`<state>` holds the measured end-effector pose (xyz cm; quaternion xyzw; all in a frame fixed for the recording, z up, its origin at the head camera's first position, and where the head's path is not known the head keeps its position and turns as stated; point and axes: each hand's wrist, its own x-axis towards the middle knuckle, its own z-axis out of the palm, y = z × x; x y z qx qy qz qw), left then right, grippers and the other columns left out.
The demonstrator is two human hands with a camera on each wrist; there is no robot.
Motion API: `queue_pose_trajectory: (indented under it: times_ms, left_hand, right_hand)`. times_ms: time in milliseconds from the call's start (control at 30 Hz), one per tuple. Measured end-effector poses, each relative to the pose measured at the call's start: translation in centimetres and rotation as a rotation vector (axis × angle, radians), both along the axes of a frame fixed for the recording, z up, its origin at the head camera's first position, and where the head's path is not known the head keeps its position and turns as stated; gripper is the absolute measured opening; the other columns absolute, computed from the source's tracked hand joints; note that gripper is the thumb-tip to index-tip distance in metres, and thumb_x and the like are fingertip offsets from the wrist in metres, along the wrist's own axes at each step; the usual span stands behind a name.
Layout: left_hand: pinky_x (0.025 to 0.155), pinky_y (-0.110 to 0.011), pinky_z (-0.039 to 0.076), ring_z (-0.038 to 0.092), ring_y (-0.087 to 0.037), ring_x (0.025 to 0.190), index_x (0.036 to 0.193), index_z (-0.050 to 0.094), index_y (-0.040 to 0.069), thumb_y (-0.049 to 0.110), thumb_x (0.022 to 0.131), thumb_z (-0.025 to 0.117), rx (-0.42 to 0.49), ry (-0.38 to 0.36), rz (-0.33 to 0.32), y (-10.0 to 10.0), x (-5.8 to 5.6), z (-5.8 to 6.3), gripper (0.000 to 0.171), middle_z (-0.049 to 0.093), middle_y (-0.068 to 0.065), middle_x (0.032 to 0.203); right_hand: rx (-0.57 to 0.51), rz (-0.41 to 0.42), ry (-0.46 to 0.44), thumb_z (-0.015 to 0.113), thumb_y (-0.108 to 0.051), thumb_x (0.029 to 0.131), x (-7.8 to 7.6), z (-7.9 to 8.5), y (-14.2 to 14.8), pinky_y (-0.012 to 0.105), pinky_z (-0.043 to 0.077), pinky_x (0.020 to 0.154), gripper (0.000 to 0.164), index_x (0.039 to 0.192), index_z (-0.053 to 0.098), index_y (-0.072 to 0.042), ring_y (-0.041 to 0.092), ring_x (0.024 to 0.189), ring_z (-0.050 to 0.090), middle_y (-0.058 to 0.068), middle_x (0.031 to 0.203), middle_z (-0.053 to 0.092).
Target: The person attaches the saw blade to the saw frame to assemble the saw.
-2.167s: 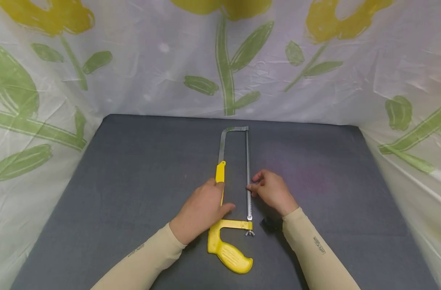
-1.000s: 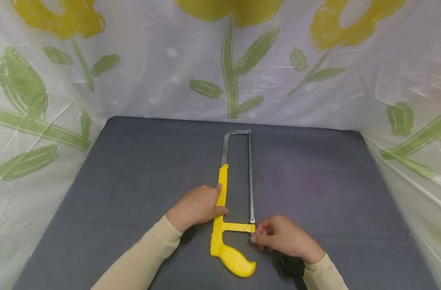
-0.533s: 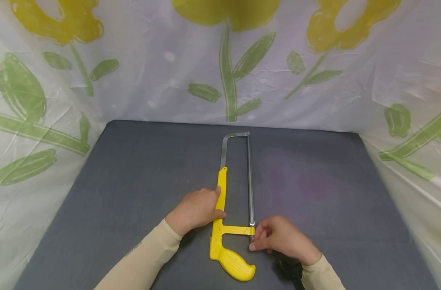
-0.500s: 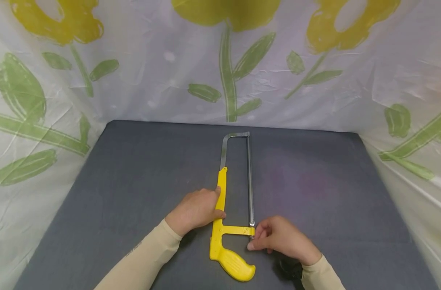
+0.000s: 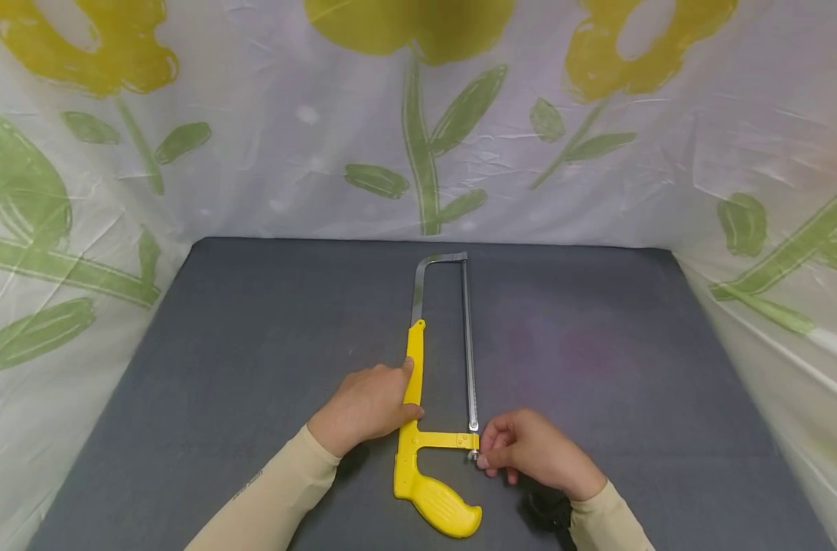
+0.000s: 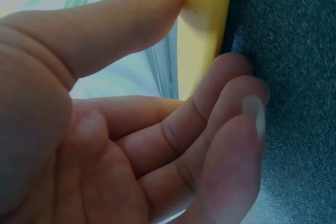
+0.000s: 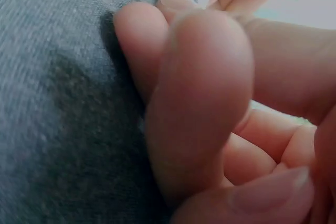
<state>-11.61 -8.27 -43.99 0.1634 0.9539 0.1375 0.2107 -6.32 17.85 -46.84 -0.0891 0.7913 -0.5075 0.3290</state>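
A hacksaw (image 5: 446, 508) with a yellow handle and frame lies flat on the dark grey table, its grip toward me. My left hand (image 5: 363, 404) holds the yellow frame bar (image 6: 202, 40), thumb on one side and fingers at the other. The steel blade (image 5: 469, 352) runs along the right side of the saw. At its near end, just below the yellow cross arm (image 5: 447, 440), sits a small metal wing nut (image 5: 472, 456). My right hand (image 5: 539, 451) has thumb and curled fingers at this nut, pinching its right side. In the right wrist view the fingers (image 7: 199, 87) mostly hide it.
The grey tabletop (image 5: 267, 329) reaches back to a white curtain (image 5: 253, 153) printed with yellow flowers and green leaves. This curtain also hangs at both sides. A black object (image 5: 549, 509) shows beneath the right wrist.
My right hand has moved from mid-blade down to the wing nut. One wing that its fingers covered half a second ago now shows. My left hand has slid slightly down the frame.
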Motion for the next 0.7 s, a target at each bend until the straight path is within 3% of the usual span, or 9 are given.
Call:
queue_pose_trajectory:
  times_ms: [167, 333, 433, 700]
  left_hand:
    - [0.056, -0.032, 0.042, 0.053, -0.017, 0.068, 0.155, 0.041, 0.009, 0.044, 0.087, 0.076, -0.009, 0.0, 0.002, 0.1, 0.03, 0.09, 0.084, 0.063, 0.0, 0.085]
    - [0.056, -0.032, 0.042, 0.053, -0.017, 0.067, 0.155, 0.04, 0.008, 0.044, 0.088, 0.076, -0.013, -0.002, 0.003, 0.08, 0.0, 0.06, 0.084, 0.061, 0.0, 0.081]
    - [0.054, -0.032, 0.04, 0.051, -0.017, 0.064, 0.155, 0.04, 0.008, 0.043, 0.088, 0.076, -0.014, -0.007, 0.007, 0.06, 0.01, 0.06, 0.084, 0.058, 0.001, 0.076]
    - [0.053, -0.032, 0.04, 0.052, -0.017, 0.065, 0.155, 0.041, 0.008, 0.043, 0.088, 0.076, -0.012, -0.003, 0.015, 0.06, -0.03, -0.03, 0.083, 0.061, 0.0, 0.08]
  right_hand:
    - [0.006, 0.017, 0.009, 0.078, -0.007, 0.083, 0.06, -0.03, 0.1, 0.032, 0.052, 0.051, 0.006, 0.081, 0.072, -0.007, 0.014, 0.058, 0.06, 0.007, 0.073, 0.072]
    - [0.113, 0.004, 0.022, 0.083, -0.041, 0.082, 0.07, 0.08, -0.19, 0.035, 0.051, 0.049, 0.03, 0.076, 0.073, -0.013, 0.015, 0.048, 0.056, 0.003, 0.067, 0.071]
    - [0.163, -0.018, 0.028, 0.081, -0.05, 0.081, 0.05, 0.16, -0.52, 0.036, 0.05, 0.048, 0.038, 0.073, 0.073, -0.014, 0.016, 0.045, 0.056, 0.002, 0.064, 0.071]
    - [0.053, -0.001, 0.013, 0.075, -0.021, 0.088, 0.13, 0.16, -0.4, 0.034, 0.052, 0.05, 0.017, 0.081, 0.074, -0.005, 0.014, 0.048, 0.056, 0.008, 0.068, 0.072]
